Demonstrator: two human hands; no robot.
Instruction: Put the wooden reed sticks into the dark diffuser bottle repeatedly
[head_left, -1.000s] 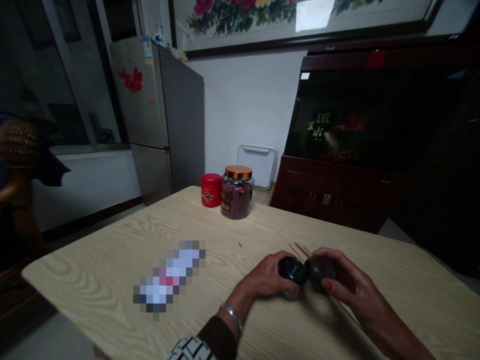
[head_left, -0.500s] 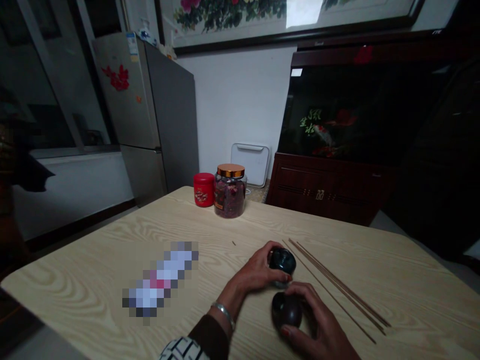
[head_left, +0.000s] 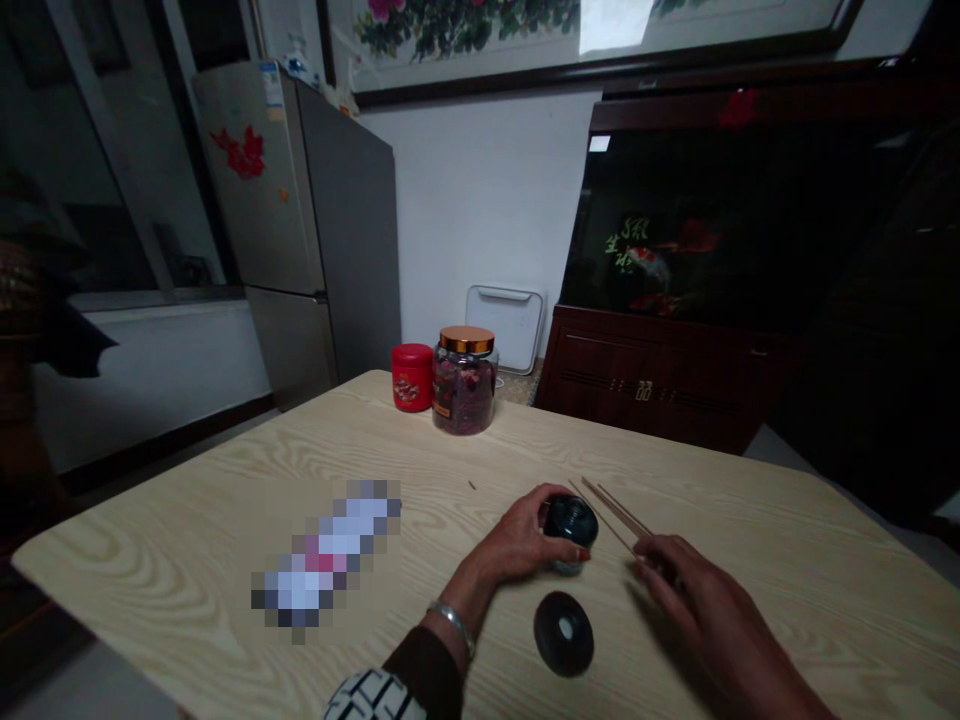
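Note:
My left hand is wrapped around a small dark, glossy round pot standing on the table. In front of the pot lies a separate dark round lid-like piece with a pale bright spot at its middle; neither hand touches it. My right hand is at the bundle of thin brown incense sticks, thumb and fingers closed around them. The far ends of the sticks show beyond my fingertips, while their near ends are hidden beneath the hand.
A red canister and a clear jar with a copper lid stand at the table's far edge. To the left lies a blurred-out oblong item. A tiny stick fragment lies mid-table. Beyond are a fridge and a fish tank.
My right hand has let go of the dark round piece, which now rests on the table, and has moved right onto the incense sticks. My left hand stays on the pot.

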